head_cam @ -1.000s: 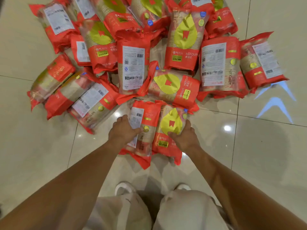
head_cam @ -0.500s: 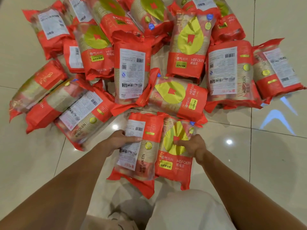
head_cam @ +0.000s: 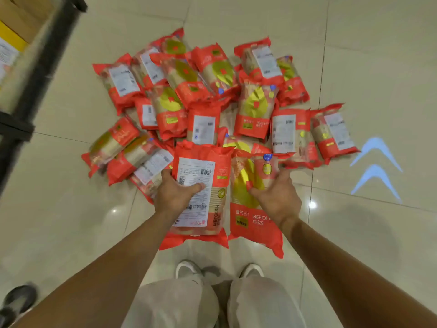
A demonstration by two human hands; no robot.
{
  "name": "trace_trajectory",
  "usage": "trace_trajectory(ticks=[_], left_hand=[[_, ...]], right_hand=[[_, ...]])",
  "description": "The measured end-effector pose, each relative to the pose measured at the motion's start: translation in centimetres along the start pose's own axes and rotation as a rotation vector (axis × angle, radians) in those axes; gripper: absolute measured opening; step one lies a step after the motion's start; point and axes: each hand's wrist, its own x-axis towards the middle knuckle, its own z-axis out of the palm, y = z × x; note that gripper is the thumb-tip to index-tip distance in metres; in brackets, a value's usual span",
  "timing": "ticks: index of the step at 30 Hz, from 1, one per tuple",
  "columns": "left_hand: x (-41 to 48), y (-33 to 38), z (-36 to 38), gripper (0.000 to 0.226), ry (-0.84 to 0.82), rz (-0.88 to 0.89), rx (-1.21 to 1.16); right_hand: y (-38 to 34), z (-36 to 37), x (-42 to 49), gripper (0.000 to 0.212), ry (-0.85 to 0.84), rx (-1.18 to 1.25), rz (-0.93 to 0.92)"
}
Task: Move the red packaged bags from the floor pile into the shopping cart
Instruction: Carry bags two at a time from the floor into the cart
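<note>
My left hand [head_cam: 176, 194] and right hand [head_cam: 275, 197] each grip one bag; the pile [head_cam: 212, 95] remains, no cart visible.

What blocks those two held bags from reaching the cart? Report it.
Cannot say: no cart is in view. Left hand and right hand each grip a red bag, lifted above the pile.
</note>
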Motion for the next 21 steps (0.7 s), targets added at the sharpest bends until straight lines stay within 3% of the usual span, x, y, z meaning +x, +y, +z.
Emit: trace_trajectory(ticks=[4, 11, 21], left_hand=[[-9.7, 11.1, -11.5, 0.083, 0.073, 0.08, -0.1], [-24.8, 29.5, -30.7, 0.072, 0.222, 0.273, -0.211], [-36.4, 43.1, -46.2, 0.083, 0.348, 0.626, -0.392]], right_hand=[[-10.5, -14.0, -7.5, 0.076, 0.044, -0.06, -0.12], [-27.5, -35.8, -21.0, 0.078, 0.206, 0.061, -0.294], [-39.8, -51.7, -32.5, 0.077, 0.46, 0.224, -0.51]])
